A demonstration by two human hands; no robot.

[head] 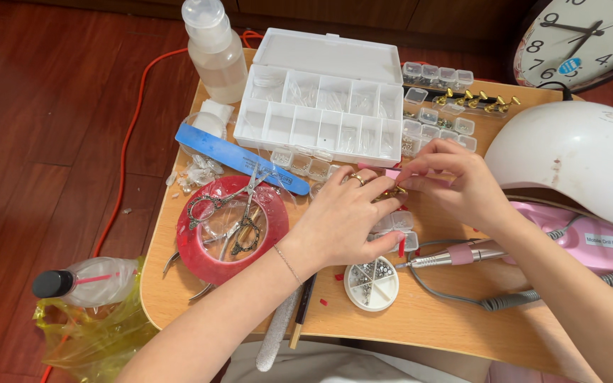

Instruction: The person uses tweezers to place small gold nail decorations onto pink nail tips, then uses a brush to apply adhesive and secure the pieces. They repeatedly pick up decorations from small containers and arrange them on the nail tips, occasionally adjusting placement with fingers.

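Left hand [345, 220] and right hand [455, 186] pinching small gold holder [394, 191], perhaps clasping a pink nail tip

Two hands, left hand [342, 220] and right hand [455, 186], pinch a small gold holder [394, 191] over the desk [448, 312], near a white box [321, 113].

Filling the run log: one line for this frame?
left hand: pinching gold holder | right hand: fingers on holder | near: tip box, scissors, drill
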